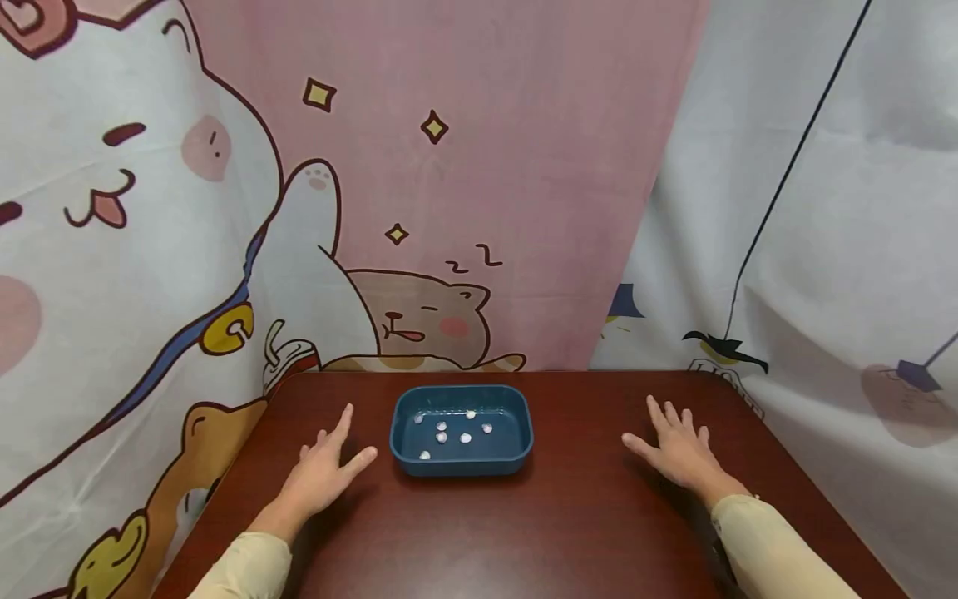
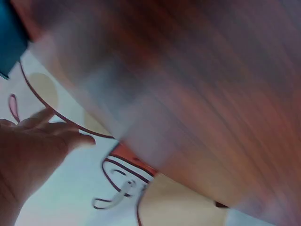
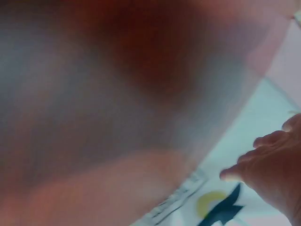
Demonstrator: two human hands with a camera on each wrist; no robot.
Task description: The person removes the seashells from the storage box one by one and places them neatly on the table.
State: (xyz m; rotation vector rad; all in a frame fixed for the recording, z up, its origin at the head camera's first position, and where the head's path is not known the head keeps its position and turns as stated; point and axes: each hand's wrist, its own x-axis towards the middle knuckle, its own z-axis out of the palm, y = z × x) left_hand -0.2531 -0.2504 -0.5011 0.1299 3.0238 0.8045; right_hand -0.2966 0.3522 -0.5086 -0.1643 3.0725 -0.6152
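On my head cam, a person's two bare hands reach in over a dk. reddish-brown table (image 1: 479, 532), one each side of a blue tray (image 1: 460, 467). The L hand (image 1: 320, 476) is spread wide, thumb held well out from the fingers, w/ nothing in its grasp; its thumb tip is just beside the tray's L end, a narrow gap btwn. The R hand (image 1: 683, 449), also spread & holding nothing, is well apart from the tray's R end, thumb angled in twd. it. Whether either hand touches the tabletop, I can't tell.

The tray, rect. w/ rounded corners, sits upright nr. the table's far edge, approx. ctr. Scattered on its floor I count seven small whitish pcs. (image 1: 466, 438), two close together L of ctr., one by the near L corner.

Cream sleeves (image 1: 250, 566) cover both forearms. Bkgd.: a fabric backdrop (image 1: 524, 166), pink & white, printed w/ a lg. white cat, a sleeping brown animal & a blk. bird.

My L wrist cam, partly blurred, gets a corner of the tray, top L; my R wrist cam, mostly blurred, has the R hand's fingers extended at frame R.
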